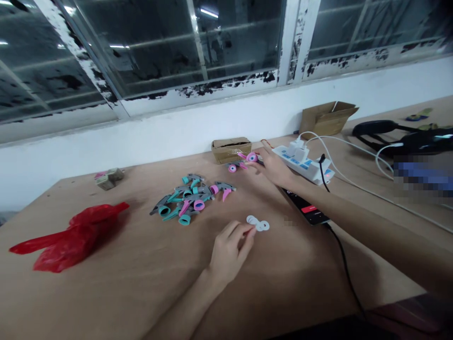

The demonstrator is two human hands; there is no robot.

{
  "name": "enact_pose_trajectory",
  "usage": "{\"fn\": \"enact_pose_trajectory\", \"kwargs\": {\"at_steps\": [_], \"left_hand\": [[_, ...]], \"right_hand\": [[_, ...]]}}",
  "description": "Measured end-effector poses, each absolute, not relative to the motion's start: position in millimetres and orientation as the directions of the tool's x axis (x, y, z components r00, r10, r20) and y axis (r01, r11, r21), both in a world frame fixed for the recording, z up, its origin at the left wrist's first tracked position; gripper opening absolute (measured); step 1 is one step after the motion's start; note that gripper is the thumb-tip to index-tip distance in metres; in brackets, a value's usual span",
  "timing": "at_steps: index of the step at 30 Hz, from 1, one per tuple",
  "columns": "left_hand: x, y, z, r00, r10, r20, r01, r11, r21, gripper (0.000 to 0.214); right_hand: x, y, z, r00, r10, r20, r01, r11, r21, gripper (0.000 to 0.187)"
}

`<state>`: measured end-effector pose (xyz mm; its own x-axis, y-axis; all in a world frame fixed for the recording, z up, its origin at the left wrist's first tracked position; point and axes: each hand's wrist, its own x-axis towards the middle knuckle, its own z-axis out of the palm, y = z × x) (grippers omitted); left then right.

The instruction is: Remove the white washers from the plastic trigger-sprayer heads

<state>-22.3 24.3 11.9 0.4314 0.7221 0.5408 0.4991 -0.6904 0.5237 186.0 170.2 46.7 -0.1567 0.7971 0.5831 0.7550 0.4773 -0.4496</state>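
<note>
My left hand (230,250) rests low over the table with thumb and forefinger pinched at the left edge of several flat white ring washers (262,226). Whether a washer is between the fingertips is hidden. Farther back, my right hand (274,167) is closed around a pink and grey trigger sprayer head (251,157), its round pink collar facing me. Just below it, a second pink and grey sprayer head (232,168) lies on the table. Left of my hands is a loose pile of teal, pink and grey sprayer heads (198,205).
A small cardboard box (231,151) stands against the wall. Under my right forearm lies a phone (311,212) with a black cable. A power strip (300,164) with white cords sits to the right. A red plastic bag (78,238) lies at left; a larger open carton (325,119) stands back right.
</note>
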Motion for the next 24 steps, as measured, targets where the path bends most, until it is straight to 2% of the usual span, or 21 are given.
{"fn": "enact_pose_trajectory", "kwargs": {"at_steps": [2, 4, 7, 9, 12, 15, 17, 24], "left_hand": [[-27.1, 28.9, 12.0, 0.348, 0.771, 0.534, 0.512, -0.633, 0.581, 0.014], [-31.1, 32.7, 11.3, 0.249, 0.808, 0.534, 0.524, -0.576, 0.627, 0.014], [-33.9, 34.6, 10.8, 0.114, 0.81, 0.576, 0.526, -0.541, 0.656, 0.009], [-33.6, 33.6, 12.0, 0.07, 0.772, 0.632, 0.52, -0.569, 0.637, 0.002], [-31.5, 31.3, 15.8, 0.105, 0.691, 0.715, 0.527, -0.649, 0.549, 0.007], [-28.8, 30.6, 18.8, 0.172, 0.643, 0.746, 0.534, -0.697, 0.478, 0.008], [-27.4, 31.3, 19.1, 0.187, 0.64, 0.745, 0.541, -0.7, 0.466, 0.009], [-25.0, 33.4, 17.6, 0.217, 0.645, 0.732, 0.536, -0.706, 0.463, 0.014]], "right_hand": [[179.6, 141.8, 50.3, -0.137, 0.839, 0.527, 0.544, 0.509, -0.667, 0.032], [171.6, 112.4, 48.6, -0.223, 0.875, 0.43, 0.306, 0.482, -0.821, 0.03], [160.3, 75.5, 41.0, -0.309, 0.873, 0.376, 0.187, 0.444, -0.876, 0.027], [154.8, 60.0, 35.3, -0.336, 0.859, 0.385, 0.249, 0.476, -0.843, 0.027], [150.4, 51.8, 25.6, -0.336, 0.797, 0.501, 0.377, 0.602, -0.704, 0.024], [149.4, 54.0, 14.1, -0.36, 0.685, 0.633, 0.419, 0.725, -0.547, 0.021], [149.9, 56.1, 7.6, -0.374, 0.639, 0.672, 0.431, 0.761, -0.485, 0.021], [151.8, 55.3, 0.0, -0.353, 0.616, 0.704, 0.45, 0.772, -0.45, 0.022]]}}
